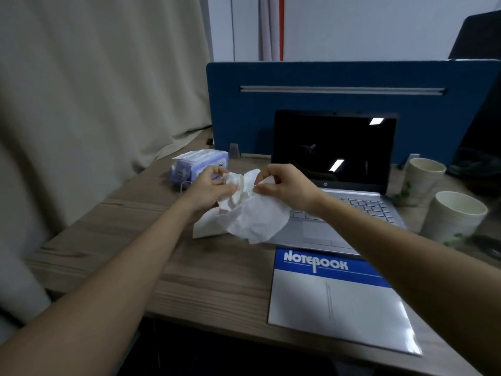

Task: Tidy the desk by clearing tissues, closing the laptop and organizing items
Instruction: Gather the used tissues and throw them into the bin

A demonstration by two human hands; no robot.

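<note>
A crumpled white tissue (252,215) hangs in the air above the wooden desk (151,240), just left of the laptop. My left hand (210,188) grips its upper left part and my right hand (284,185) pinches its upper right edge. Another white tissue (206,226) lies flat on the desk under it, partly hidden. The silver laptop (333,158) stands open with a dark screen. A notebook (336,302) with a blue band lies in front of the laptop. A purple pack of wipes (199,165) sits behind my left hand.
Two stacks of paper cups (423,180) (455,215) stand right of the laptop. A blue partition (339,85) closes the desk's far side. A beige curtain (95,90) hangs along the left edge. Dark objects lie at the far right.
</note>
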